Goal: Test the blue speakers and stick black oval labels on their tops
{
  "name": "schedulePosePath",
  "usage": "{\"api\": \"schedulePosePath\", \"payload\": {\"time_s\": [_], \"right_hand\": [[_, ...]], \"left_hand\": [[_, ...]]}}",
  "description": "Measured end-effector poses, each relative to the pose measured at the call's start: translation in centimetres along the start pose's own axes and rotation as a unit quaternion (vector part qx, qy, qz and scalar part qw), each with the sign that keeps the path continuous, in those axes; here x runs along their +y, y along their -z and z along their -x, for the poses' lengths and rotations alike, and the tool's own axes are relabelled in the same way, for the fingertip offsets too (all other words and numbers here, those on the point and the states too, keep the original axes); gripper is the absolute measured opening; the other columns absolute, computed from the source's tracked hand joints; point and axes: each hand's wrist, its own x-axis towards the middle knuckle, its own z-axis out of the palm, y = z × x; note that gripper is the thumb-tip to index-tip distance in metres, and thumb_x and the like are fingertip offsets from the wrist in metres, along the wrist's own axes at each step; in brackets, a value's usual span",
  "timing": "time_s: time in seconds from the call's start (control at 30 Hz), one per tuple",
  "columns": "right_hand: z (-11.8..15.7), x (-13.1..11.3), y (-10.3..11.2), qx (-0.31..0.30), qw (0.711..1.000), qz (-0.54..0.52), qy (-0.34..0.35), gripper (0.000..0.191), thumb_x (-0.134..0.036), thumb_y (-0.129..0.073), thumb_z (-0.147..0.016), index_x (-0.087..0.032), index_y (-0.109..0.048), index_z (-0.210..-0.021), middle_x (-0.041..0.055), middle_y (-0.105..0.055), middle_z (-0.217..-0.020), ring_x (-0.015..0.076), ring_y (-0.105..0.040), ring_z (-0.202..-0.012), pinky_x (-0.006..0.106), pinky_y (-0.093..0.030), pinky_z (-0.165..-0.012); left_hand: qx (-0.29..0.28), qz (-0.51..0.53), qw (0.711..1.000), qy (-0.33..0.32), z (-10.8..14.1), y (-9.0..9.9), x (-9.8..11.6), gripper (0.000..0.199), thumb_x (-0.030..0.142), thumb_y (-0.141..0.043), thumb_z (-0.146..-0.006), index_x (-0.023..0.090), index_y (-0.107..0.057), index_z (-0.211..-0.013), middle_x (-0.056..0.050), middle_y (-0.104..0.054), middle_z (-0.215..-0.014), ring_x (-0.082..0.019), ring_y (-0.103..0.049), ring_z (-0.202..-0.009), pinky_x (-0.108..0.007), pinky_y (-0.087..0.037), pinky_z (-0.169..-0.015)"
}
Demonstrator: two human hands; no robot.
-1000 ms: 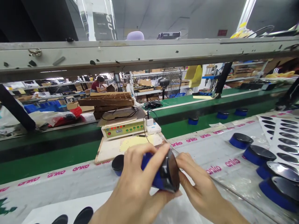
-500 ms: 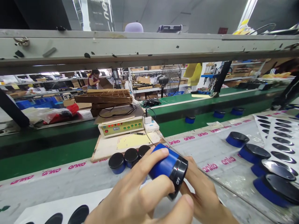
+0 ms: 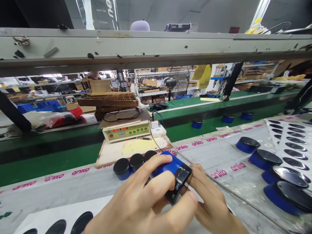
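Observation:
My left hand (image 3: 143,198) is closed around a short blue cylinder (image 3: 168,165) with a glossy black band at one end, where "OFF", "ON" and a small red mark show. The cylinder is tilted, its black end turned to the right. At that end, my right hand (image 3: 209,198) presses its bent fingers against the rim; its fingertips are partly hidden behind the cylinder. Several similar blue cylinders with black tops (image 3: 122,168) stand just behind my left hand. Below left lies a white sheet (image 3: 65,209) with black oval pieces.
Several blue-and-black cylinders (image 3: 265,159) stand at right beside sheets of black ovals (image 3: 294,154). A control box (image 3: 125,132) with red lights sits behind my hands. A cable (image 3: 240,196) crosses the table. Beyond runs a green belt (image 3: 180,130); a shelf beam (image 3: 156,47) spans above.
The cylinder has turned in my hands and dipped slightly left, so "ON" now shows beside "OFF". My right fingers have moved along its end. In the background, a person has raised a cardboard box.

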Motion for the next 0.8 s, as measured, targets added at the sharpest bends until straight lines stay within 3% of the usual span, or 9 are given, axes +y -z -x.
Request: {"api": "schedulePosePath", "payload": {"time_s": [0.17,0.27,0.37,0.47,0.57,0.63,0.67,0.73,0.8], "right_hand": [[0.1,0.1,0.2,0.017,1.0,-0.011,-0.004,0.015,-0.001,-0.046,-0.087,-0.016,-0.048,-0.085,0.0041,-0.047,-0.073,0.0188,-0.047,-0.071,0.033,-0.04,-0.064],[-0.1,0.0,0.4,0.02,1.0,0.005,0.001,0.016,-0.003,-0.045,-0.088,-0.017,-0.049,-0.082,0.0023,-0.047,-0.069,0.0167,-0.042,-0.064,0.032,-0.038,-0.061],[-0.4,-0.3,0.6,-0.017,0.999,0.034,0.027,0.015,-0.003,-0.045,-0.087,-0.017,-0.052,-0.084,0.0021,-0.049,-0.067,0.0164,-0.043,-0.061,0.032,-0.035,-0.06],[-0.3,-0.7,1.2,-0.061,0.993,0.079,0.058,0.016,-0.004,-0.048,-0.086,-0.013,-0.056,-0.097,0.0026,-0.054,-0.066,0.0168,-0.046,-0.06,0.034,-0.035,-0.061],[0.5,0.3,2.0,-0.019,0.994,0.102,0.022,0.022,-0.004,-0.049,-0.088,-0.014,-0.055,-0.106,0.0024,-0.059,-0.071,0.0155,-0.05,-0.061,0.035,-0.038,-0.066],[1.6,2.2,2.4,-0.005,0.988,0.146,-0.057,0.014,-0.012,-0.046,-0.093,-0.018,-0.057,-0.099,0.0016,-0.06,-0.072,0.015,-0.053,-0.061,0.034,-0.041,-0.067],[2.4,3.3,2.5,-0.011,0.978,0.183,-0.1,0.016,-0.019,-0.043,-0.095,-0.019,-0.059,-0.092,0.0015,-0.06,-0.07,0.0157,-0.054,-0.061,0.033,-0.042,-0.064],[4.2,5.4,3.1,-0.052,0.944,0.279,-0.166,0.034,-0.034,-0.034,-0.099,-0.019,-0.061,-0.085,0.0045,-0.062,-0.071,0.0201,-0.058,-0.064,0.034,-0.044,-0.061],[6.1,6.5,4.3,-0.063,0.913,0.349,-0.201,0.044,-0.04,-0.03,-0.098,-0.015,-0.065,-0.091,0.0115,-0.064,-0.079,0.0278,-0.059,-0.072,0.041,-0.045,-0.061]], "left_hand": [[0.02,0.027,0.999,-0.034,-0.2,0.0,-0.2,0.021,-0.004,-0.045,-0.086,0.012,-0.058,-0.092,-0.003,-0.04,-0.1,-0.008,-0.053,-0.093,-0.038,-0.04,-0.112],[0.008,0.032,0.999,0.0,0.5,-0.2,-0.3,0.028,-0.002,-0.052,-0.083,0.014,-0.059,-0.104,-0.004,-0.041,-0.103,-0.014,-0.051,-0.109,-0.037,-0.04,-0.111],[-0.077,0.011,0.992,0.095,1.3,-0.4,-0.2,0.055,0.005,-0.058,-0.08,0.021,-0.045,-0.131,-0.008,-0.047,-0.114,-0.022,-0.05,-0.117,-0.036,-0.05,-0.097],[-0.147,-0.012,0.981,0.124,1.4,0.2,-0.7,0.061,0.017,-0.06,-0.075,0.016,-0.043,-0.134,-0.011,-0.055,-0.12,-0.024,-0.057,-0.104,-0.037,-0.053,-0.088],[-0.053,-0.079,0.983,0.157,0.9,2.3,-2.7,0.052,0.022,-0.062,-0.076,0.013,-0.051,-0.126,-0.009,-0.058,-0.117,-0.021,-0.058,-0.105,-0.033,-0.049,-0.094],[-0.024,-0.143,0.967,0.209,0.9,4.0,-4.4,0.047,0.022,-0.059,-0.08,0.014,-0.05,-0.125,-0.008,-0.055,-0.121,-0.02,-0.058,-0.106,-0.033,-0.048,-0.095],[-0.055,-0.151,0.96,0.229,1.2,4.7,-5.2,0.046,0.023,-0.057,-0.081,0.016,-0.049,-0.125,-0.006,-0.055,-0.121,-0.019,-0.059,-0.104,-0.033,-0.05,-0.091],[-0.183,-0.102,0.946,0.248,2.8,5.0,-6.0,0.045,0.023,-0.055,-0.081,0.019,-0.047,-0.126,-0.004,-0.058,-0.117,-0.019,-0.064,-0.095,-0.031,-0.055,-0.08],[-0.3,-0.033,0.919,0.252,6.0,3.8,-5.7,0.049,0.024,-0.058,-0.078,0.023,-0.047,-0.125,-0.002,-0.062,-0.113,-0.02,-0.066,-0.093,-0.032,-0.057,-0.077]]}}
